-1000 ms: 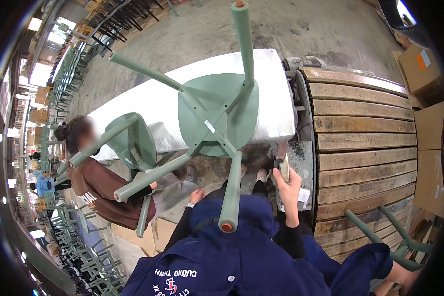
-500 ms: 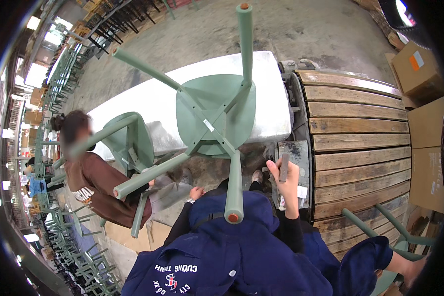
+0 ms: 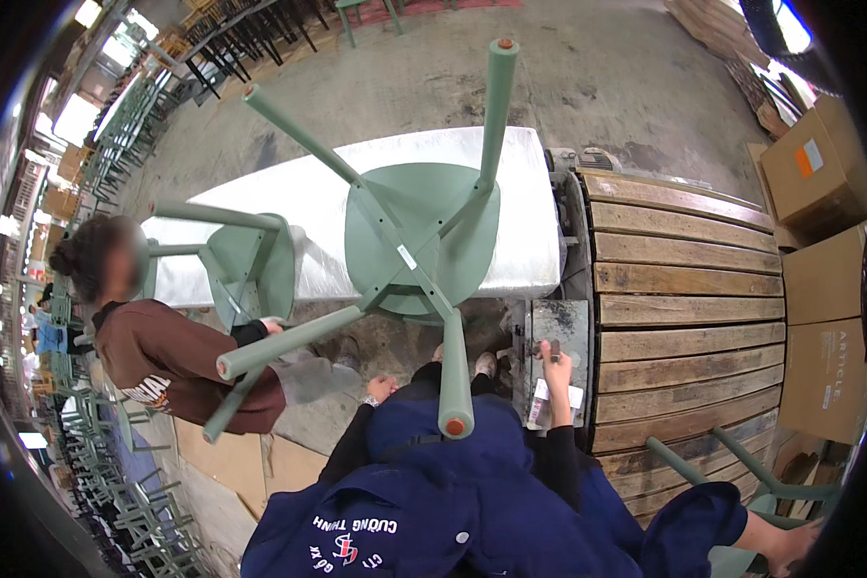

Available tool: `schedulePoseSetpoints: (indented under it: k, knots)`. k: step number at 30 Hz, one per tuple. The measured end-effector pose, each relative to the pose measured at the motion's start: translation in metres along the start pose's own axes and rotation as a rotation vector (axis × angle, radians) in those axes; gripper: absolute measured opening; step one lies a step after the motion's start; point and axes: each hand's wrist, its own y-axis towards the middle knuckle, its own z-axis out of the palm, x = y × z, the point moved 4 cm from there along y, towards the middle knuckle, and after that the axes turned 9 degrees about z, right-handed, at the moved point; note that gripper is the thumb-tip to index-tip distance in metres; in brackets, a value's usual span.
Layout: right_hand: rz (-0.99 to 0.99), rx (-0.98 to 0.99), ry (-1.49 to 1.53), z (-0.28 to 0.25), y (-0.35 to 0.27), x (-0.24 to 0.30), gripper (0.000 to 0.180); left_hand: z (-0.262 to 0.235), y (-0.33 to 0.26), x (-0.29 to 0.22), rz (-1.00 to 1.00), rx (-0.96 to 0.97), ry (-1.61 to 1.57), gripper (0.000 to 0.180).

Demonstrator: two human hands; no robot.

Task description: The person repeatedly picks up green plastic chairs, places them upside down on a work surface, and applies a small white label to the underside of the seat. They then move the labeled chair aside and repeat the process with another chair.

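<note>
An upside-down green chair (image 3: 380, 207) rests on the white-covered table in front of me, its legs pointing up and toward me. My right hand (image 3: 557, 374) is closed around a small grey-brown flat block (image 3: 555, 349), to the right of the chair and above a grey metal ledge (image 3: 561, 318). Just beneath that hand are white labels (image 3: 538, 405). My left hand (image 3: 382, 387), with a watch at its wrist, is low near my lap, left of the nearest chair leg. Its fingers look loosely apart and nothing shows in them.
A person in a brown top (image 3: 188, 361) stands left beside another upturned green chair (image 3: 250, 265). A wooden-slat conveyor (image 3: 689, 279) runs on the right, with cardboard boxes (image 3: 824, 356) beyond it. At lower right, another person's hand (image 3: 795, 551) is at a green chair (image 3: 771, 486).
My right hand, still holding the block, is turned and closer to the ledge. The person in brown has shifted left and their head has turned. My view has shifted slightly.
</note>
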Motion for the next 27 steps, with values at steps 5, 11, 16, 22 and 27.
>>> schedulePoseSetpoints:
  k: [5,11,16,22,27]
  knots:
    - [0.326,0.064,-0.042,-0.014,0.032,-0.074,0.050,0.015,-0.011,0.001,0.102,0.043,0.209,0.028]
    - [-0.005,-0.012,-0.849,0.002,0.010,-0.090,0.048,0.014,-0.048,0.034,0.132,-0.011,0.418,0.030]
    - [0.381,-0.069,-0.102,0.006,0.024,-0.160,0.049,0.018,-0.068,0.049,0.108,-0.021,0.404,0.031]
    - [-0.179,0.226,-0.875,0.032,-0.001,-0.137,0.042,0.017,-0.069,0.081,0.044,-0.063,0.076,0.031]
    - [-0.220,0.484,-1.136,0.101,-0.039,-0.082,0.025,0.002,-0.089,0.115,0.151,-0.046,0.245,0.032]
